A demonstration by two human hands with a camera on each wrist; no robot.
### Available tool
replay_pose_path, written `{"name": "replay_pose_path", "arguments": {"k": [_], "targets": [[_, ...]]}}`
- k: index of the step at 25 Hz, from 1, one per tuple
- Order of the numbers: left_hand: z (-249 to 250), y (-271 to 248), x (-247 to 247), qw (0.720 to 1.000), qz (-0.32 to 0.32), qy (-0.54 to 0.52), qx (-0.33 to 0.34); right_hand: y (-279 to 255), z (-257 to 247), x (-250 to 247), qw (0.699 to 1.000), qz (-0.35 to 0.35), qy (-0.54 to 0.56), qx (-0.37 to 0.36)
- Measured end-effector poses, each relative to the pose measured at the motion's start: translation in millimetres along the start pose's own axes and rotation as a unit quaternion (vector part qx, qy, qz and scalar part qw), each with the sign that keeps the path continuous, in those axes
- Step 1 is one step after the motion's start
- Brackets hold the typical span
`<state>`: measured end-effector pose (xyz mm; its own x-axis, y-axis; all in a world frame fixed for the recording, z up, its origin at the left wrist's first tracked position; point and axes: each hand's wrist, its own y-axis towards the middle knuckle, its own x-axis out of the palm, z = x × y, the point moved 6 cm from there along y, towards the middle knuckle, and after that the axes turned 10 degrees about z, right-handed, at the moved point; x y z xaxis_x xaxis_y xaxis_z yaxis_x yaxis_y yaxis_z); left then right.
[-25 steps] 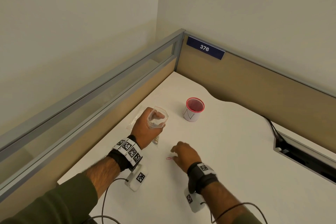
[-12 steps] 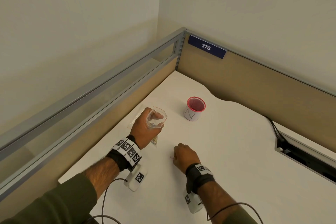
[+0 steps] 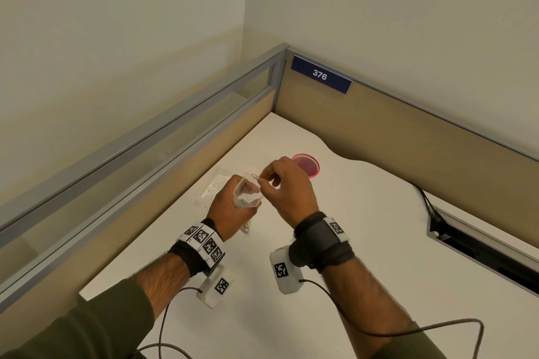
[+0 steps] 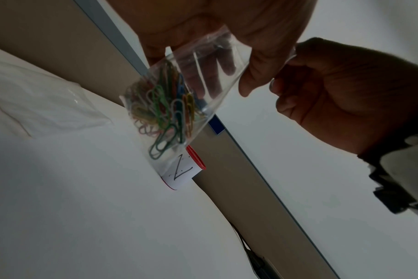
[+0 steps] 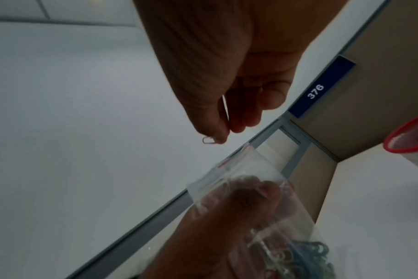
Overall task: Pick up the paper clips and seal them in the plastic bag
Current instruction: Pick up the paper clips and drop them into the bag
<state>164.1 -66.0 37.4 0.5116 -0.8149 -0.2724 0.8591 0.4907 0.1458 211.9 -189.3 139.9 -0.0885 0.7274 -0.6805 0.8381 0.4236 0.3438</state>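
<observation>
My left hand (image 3: 230, 210) holds a small clear zip bag (image 3: 246, 194) upright above the white desk, its mouth open. Several coloured paper clips (image 4: 165, 109) lie bunched in the bottom of the bag (image 4: 203, 75). My right hand (image 3: 287, 186) pinches one paper clip (image 3: 254, 175) between thumb and forefinger, right above the bag's mouth. In the right wrist view the clip (image 5: 209, 140) sticks out below the fingertips, just over the bag's rim (image 5: 236, 162). The left hand (image 5: 227, 217) shows through the plastic.
A red-rimmed white cup (image 3: 306, 165) stands on the desk behind my right hand. A second empty clear bag (image 3: 211, 189) lies flat to the left. Partition walls close the desk's left and back sides. A cable slot (image 3: 481, 245) opens at the right.
My right hand took the pink clip off the desk and rose to the bag's mouth. The left hand stayed in place holding the bag.
</observation>
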Motion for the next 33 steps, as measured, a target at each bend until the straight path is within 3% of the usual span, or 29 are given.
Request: {"name": "replay_pose_path", "arguments": {"k": [2,4,7,12,15,20,26,33], "targets": [[0,1,0,1.0,-0.003,-0.008,0.007,0,-3,4,1.0,-0.021,-0.013,-0.014],[2,0,-2,1.0,-0.002,-0.017,0.004,-1,6,-2,1.0,0.008,0.002,-0.008],[1,-1,-5,1.0,-0.002,-0.025,-0.01,-12,51,-4,0.998,0.006,-0.051,0.035],[-9,-4,-8,0.998,-0.003,-0.053,-0.032,-84,140,49,0.942,-0.241,-0.205,0.115],[-11,-9,-8,0.998,0.002,-0.053,-0.036,-116,155,79,0.915,-0.309,-0.245,0.086],[-12,-15,-8,0.998,0.007,-0.051,-0.044,-123,157,94,0.924,-0.261,-0.272,0.056],[-9,-11,-6,0.998,-0.004,-0.053,-0.047,-113,158,93,0.925,-0.247,-0.28,0.075],[-7,-7,-4,0.998,0.006,-0.054,-0.034,-103,164,58,0.942,-0.191,-0.188,0.201]]}}
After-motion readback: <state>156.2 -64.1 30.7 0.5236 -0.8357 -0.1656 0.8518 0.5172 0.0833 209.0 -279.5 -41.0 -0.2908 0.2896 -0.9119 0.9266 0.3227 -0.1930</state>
